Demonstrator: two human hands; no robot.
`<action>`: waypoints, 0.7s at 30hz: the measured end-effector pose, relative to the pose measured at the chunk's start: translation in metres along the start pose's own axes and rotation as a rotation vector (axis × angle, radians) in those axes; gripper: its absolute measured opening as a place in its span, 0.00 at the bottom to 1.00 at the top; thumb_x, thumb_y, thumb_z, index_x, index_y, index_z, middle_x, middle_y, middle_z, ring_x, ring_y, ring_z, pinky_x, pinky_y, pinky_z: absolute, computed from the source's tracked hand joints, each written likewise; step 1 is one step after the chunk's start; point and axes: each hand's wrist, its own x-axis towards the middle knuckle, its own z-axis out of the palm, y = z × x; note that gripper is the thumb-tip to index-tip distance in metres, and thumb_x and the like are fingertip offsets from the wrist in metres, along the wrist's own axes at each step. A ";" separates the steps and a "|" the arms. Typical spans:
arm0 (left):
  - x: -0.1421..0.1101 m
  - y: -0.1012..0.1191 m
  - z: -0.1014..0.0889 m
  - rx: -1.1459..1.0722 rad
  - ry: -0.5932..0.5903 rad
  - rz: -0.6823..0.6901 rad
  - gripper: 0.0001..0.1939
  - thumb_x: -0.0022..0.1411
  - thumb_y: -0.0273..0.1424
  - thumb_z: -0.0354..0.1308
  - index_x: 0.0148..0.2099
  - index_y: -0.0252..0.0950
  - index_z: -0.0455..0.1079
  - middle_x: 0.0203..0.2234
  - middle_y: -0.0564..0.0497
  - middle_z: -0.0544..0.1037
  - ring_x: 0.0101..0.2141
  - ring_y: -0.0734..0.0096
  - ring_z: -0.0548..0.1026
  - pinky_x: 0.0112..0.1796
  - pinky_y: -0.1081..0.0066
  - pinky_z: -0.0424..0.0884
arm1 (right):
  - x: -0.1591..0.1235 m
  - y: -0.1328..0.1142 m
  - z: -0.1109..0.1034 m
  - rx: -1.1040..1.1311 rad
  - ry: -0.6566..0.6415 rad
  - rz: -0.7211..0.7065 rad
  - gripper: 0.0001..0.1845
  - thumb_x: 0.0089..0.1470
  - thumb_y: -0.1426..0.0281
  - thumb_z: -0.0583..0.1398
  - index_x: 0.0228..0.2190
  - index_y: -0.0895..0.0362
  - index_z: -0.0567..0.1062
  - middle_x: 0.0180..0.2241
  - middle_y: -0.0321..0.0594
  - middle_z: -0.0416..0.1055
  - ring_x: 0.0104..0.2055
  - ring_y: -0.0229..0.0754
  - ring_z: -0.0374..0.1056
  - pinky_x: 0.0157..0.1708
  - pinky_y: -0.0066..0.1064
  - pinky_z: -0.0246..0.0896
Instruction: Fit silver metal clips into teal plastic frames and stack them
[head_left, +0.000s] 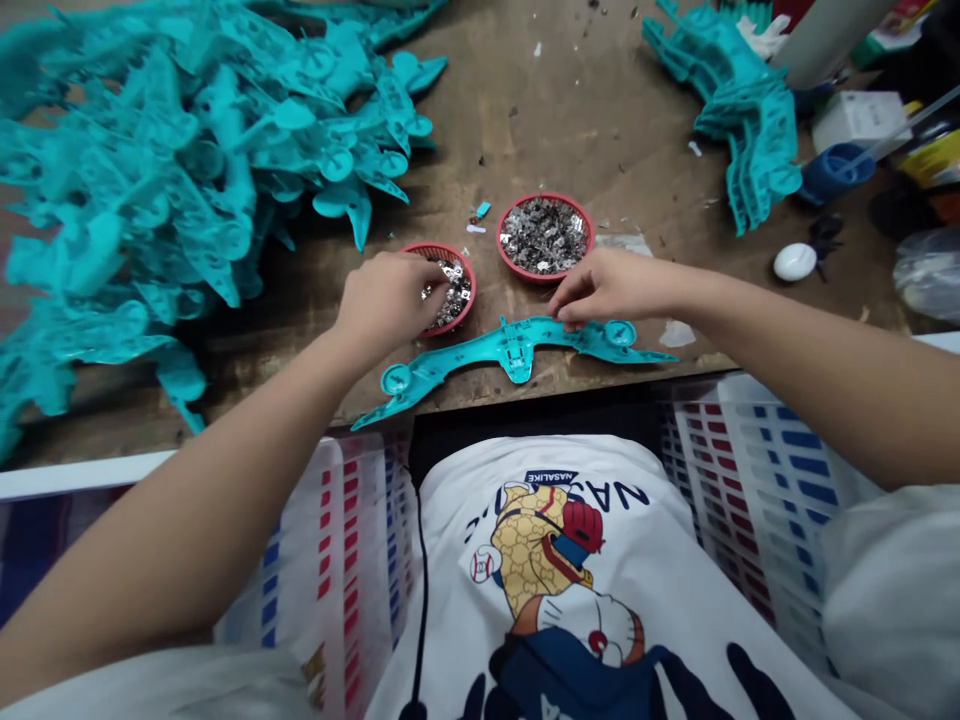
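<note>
A long turquoise plastic part, winged and with a round disc near each end, lies at the table's front edge. My left hand reaches into the smaller red basket, which holds small metal clips. Its fingers are closed in a pinch, and whatever they grip is hidden. My right hand is at the right half of the turquoise part, thumb and fingers closed together over it. Anything between those fingertips is too small to make out. Behind it, a second red basket is filled with similar metal pieces.
A big heap of turquoise parts covers the table's left side. More are stacked at the back right, near a blue cup, a white box and a white egg-shaped object. Plastic crates flank my lap.
</note>
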 end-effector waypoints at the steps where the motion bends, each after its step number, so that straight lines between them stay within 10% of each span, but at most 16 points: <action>1: -0.001 0.005 0.000 -0.042 0.033 0.049 0.16 0.76 0.37 0.57 0.50 0.39 0.87 0.47 0.40 0.89 0.49 0.45 0.87 0.49 0.53 0.82 | 0.000 0.000 -0.001 -0.024 -0.003 0.002 0.09 0.63 0.69 0.73 0.45 0.53 0.94 0.34 0.39 0.87 0.38 0.49 0.84 0.43 0.37 0.80; 8: -0.020 0.052 0.020 -0.255 -0.099 0.750 0.15 0.82 0.31 0.53 0.46 0.38 0.83 0.58 0.42 0.88 0.68 0.52 0.80 0.68 0.52 0.79 | 0.002 0.008 0.001 -0.054 -0.034 -0.008 0.12 0.64 0.68 0.73 0.49 0.52 0.93 0.33 0.38 0.86 0.34 0.47 0.82 0.41 0.37 0.77; 21: -0.018 0.050 0.010 -0.068 -0.279 0.676 0.15 0.81 0.32 0.54 0.45 0.37 0.81 0.44 0.42 0.88 0.48 0.54 0.85 0.50 0.60 0.81 | 0.013 0.027 0.012 0.102 -0.022 0.194 0.07 0.58 0.68 0.79 0.31 0.54 0.88 0.24 0.36 0.77 0.26 0.46 0.78 0.34 0.41 0.81</action>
